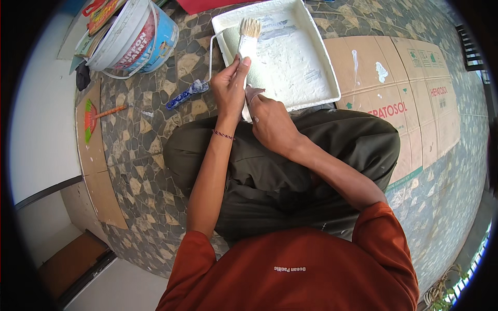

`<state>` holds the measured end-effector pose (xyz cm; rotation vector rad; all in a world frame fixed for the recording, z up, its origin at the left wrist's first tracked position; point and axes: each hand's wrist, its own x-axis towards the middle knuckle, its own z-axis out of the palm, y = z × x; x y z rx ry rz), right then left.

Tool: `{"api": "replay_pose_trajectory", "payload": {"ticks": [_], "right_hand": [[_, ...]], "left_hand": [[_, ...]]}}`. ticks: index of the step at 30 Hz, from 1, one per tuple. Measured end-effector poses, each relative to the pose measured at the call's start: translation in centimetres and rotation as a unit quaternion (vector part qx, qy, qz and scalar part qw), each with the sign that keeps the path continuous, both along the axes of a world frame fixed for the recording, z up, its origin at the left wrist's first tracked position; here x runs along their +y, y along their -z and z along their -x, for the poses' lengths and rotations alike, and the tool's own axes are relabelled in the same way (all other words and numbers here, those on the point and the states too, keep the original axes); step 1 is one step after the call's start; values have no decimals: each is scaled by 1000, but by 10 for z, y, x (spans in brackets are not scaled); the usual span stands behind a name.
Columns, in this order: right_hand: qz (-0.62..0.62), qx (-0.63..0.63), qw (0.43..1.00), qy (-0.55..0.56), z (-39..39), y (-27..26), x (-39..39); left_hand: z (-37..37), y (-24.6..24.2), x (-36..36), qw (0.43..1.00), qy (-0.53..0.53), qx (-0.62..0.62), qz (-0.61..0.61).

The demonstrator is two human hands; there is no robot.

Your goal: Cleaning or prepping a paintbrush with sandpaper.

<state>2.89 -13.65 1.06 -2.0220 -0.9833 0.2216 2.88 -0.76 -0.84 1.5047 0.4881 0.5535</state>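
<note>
My left hand (230, 87) is closed around a paintbrush (249, 42) coated in white paint, its bristles pointing away from me over the paint tray. My right hand (274, 122) grips a brownish piece (253, 93), perhaps a rag or a scraper, against the lower part of the brush; what it is exactly I cannot tell. The white paint tray (299, 58) lies beyond both hands, smeared with white paint. Inside its left side rests a pale paint roller (232, 39), whose wire frame leads to a blue handle (183, 99) on the floor.
A paint bucket (136, 42) stands on the mosaic tile floor at upper left, with things on top. Flattened cardboard (393, 77) with paint spots lies at right. An orange-handled tool (110, 111) with a green and red head rests by a cardboard strip (105, 198) along the left wall.
</note>
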Motion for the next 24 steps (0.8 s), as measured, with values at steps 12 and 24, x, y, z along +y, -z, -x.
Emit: {"api": "replay_pose_trajectory", "payload": {"ticks": [12, 24], "right_hand": [[-137, 270, 952, -50, -55, -2, -24], [-165, 365, 912, -87, -55, -12, -26]], "left_hand": [[2, -29, 10, 959, 81, -108, 248], [4, -24, 17, 934, 167, -169, 268]]}}
